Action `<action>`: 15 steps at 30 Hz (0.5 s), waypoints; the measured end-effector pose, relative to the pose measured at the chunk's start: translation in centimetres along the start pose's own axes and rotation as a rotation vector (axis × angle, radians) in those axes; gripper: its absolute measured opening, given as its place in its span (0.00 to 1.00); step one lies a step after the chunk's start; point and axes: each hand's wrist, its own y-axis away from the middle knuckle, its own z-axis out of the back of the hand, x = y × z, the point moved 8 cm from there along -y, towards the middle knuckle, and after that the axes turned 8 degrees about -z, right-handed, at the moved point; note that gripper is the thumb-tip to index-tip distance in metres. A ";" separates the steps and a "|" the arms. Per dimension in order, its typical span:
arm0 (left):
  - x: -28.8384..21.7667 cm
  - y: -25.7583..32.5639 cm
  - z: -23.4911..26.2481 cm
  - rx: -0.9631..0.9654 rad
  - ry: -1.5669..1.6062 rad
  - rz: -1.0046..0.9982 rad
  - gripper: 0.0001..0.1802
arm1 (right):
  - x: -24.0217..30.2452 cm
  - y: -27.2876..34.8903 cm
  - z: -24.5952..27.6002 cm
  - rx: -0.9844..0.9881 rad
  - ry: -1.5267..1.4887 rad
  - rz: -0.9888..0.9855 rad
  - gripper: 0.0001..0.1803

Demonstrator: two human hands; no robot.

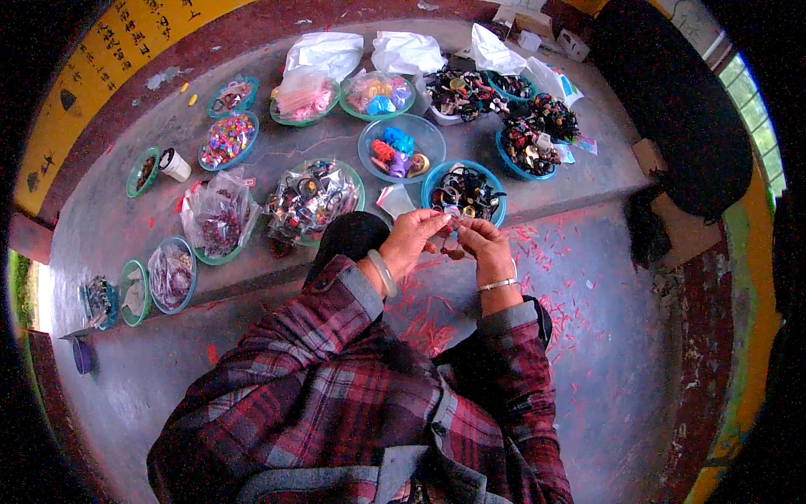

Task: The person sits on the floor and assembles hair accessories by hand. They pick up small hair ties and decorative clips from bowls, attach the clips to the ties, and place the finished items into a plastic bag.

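Observation:
My left hand (410,240), with a pale bangle at its wrist, is closed with its fingertips pinched together. Facing it, my right hand (487,251), wearing a thin silvery bracelet, is closed in a pinch too. The fingertips of both meet over something small, partly clear and dark reddish, too small to name. Just beyond them a blue basin (429,178) holds black looped pieces and small shiny parts. Left of that basin, a white card or packet (395,202) lies close to my left hand.
A low ledge (285,144) bears several bowls: colourful beads (229,139), bagged trinkets (312,199), bright bundles (395,151) and black accessories (537,139). White plastic bags (325,55) lie at the back. Red scraps (432,328) litter the floor. A large black bundle (672,101) stands far right.

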 end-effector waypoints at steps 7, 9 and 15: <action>0.6 -0.2 0.1 0.035 -0.020 0.011 0.10 | 0.2 0.0 0.4 -0.042 0.020 0.044 0.05; 0.4 -0.1 0.0 0.021 -0.036 0.011 0.10 | 0.1 -0.1 0.5 -0.038 0.006 0.052 0.04; -0.4 0.1 -0.4 -0.001 0.040 0.002 0.12 | 0.5 0.2 0.7 -0.060 -0.026 0.070 0.02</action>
